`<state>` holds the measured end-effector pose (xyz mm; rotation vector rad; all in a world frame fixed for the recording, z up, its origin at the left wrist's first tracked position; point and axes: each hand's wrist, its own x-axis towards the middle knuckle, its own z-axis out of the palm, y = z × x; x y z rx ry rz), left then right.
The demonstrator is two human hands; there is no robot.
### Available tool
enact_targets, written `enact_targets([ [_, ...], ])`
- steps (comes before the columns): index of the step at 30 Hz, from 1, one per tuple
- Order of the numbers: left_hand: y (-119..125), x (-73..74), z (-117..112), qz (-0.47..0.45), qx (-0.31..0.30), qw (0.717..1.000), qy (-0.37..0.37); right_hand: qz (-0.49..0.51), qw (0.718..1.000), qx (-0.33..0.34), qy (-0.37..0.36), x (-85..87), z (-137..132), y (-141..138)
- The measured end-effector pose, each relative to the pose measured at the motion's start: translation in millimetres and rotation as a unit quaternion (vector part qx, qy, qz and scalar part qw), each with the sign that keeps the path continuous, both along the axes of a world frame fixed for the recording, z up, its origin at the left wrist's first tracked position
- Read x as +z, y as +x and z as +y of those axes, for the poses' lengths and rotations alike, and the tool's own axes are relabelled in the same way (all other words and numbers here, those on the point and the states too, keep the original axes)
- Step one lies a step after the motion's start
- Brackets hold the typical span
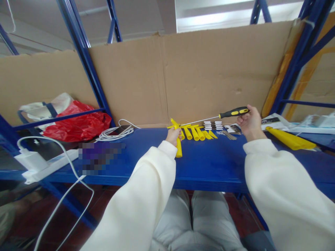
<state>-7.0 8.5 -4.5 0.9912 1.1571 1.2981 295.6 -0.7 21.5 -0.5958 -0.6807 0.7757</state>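
My left hand [173, 136] is closed around a long yellow plastic piece [178, 146] that stands on the blue shelf [209, 164]. In my right hand [250, 122] I grip a screwdriver [234, 112] by its black and yellow handle. Its thin metal shaft runs left and its tip meets the top of the yellow piece. Just behind, between my hands, several more yellow plastic pieces [197, 133] lie in a row.
Small white and black parts [213, 125] and a metal piece [229, 135] lie by the cardboard wall [183, 76]. A larger yellow part [290, 139] sits right. At the left are a phone with white cable [119, 131], a red bag [78, 125] and a power strip [39, 164].
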Motion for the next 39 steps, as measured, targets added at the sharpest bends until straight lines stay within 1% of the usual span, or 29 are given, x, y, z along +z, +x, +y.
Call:
enact_targets([
  [3, -0.9, -1.1, 2.4, -0.003, 0.000, 1.000, 0.001, 0.026, 0.999, -0.037, -0.025, 3.9, -4.6, -4.9],
  [8, -2.0, -4.2, 6.6, -0.010, -0.003, 1.000, 0.002, 0.039, 0.997, -0.031, -0.059, 15.3, -21.7, -23.8],
  [10, -2.3, -5.5, 7.9, -0.014, -0.004, 1.000, 0.005, 0.032, 0.997, -0.029, -0.061, 17.6, -26.4, -29.7],
  [14, -3.0, -7.4, 10.0, -0.019, -0.004, 1.000, 0.008, 0.007, 0.998, -0.037, -0.041, 17.5, -28.6, -33.5],
  [18, -3.7, -7.3, 11.3, -0.013, -0.006, 1.000, 0.006, 0.006, 0.997, -0.064, -0.045, 15.5, -26.2, -31.7],
  [25, -2.9, -6.0, 10.3, -0.009, -0.007, 1.000, 0.005, 0.023, 0.995, -0.064, -0.068, 15.4, -25.8, -32.0],
  [28, -2.7, -6.0, 9.5, -0.004, -0.008, 1.000, 0.007, 0.019, 0.996, -0.069, -0.059, 14.0, -25.0, -31.9],
  [34, -3.0, -5.7, 8.6, -0.005, -0.009, 1.000, 0.009, 0.022, 0.998, -0.052, -0.026, 12.0, -21.5, -27.7],
  [39, -2.0, -3.4, 5.1, -0.005, 0.003, 1.000, 0.009, 0.030, 0.999, -0.011, -0.044, 17.1, -25.4, -27.5],
])
